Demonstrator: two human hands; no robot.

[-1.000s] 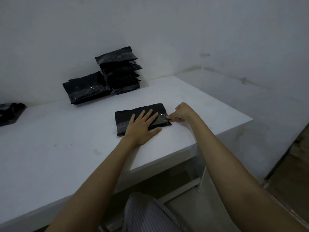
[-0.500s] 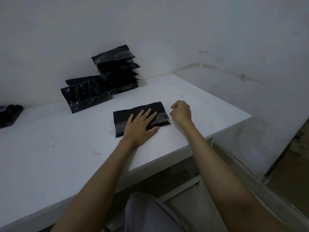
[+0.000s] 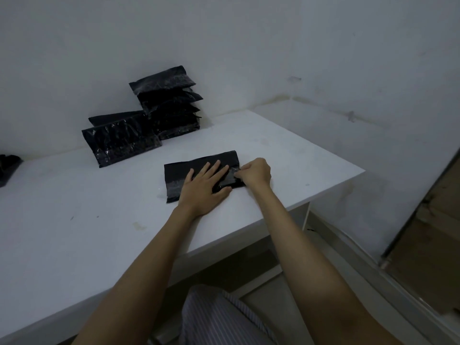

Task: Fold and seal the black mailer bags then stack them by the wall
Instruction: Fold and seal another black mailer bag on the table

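A black mailer bag lies flat on the white table, nearer the table's right end than its left, set back from the front edge and slightly askew to it. The left hand is spread flat on the bag, fingers straight and a little apart, palm over the bag's near edge and the heel resting on the table. The right hand sits at the bag's right end, fingers curled, fingertips pinching the shiny strip along that short edge.

By the wall, well apart from the bag, stands a stack of sealed bags, and another lower pile lies just beside it on the left, both close to the table's back edge. A dark bundle sits at the far left, cut off by the frame.

Bare tabletop runs between the bag and the stacks, and a wide stretch lies to the left of the hands. To the right, the table ends in a corner not far from the right hand, with floor beyond it. Striped cloth shows below the front edge.
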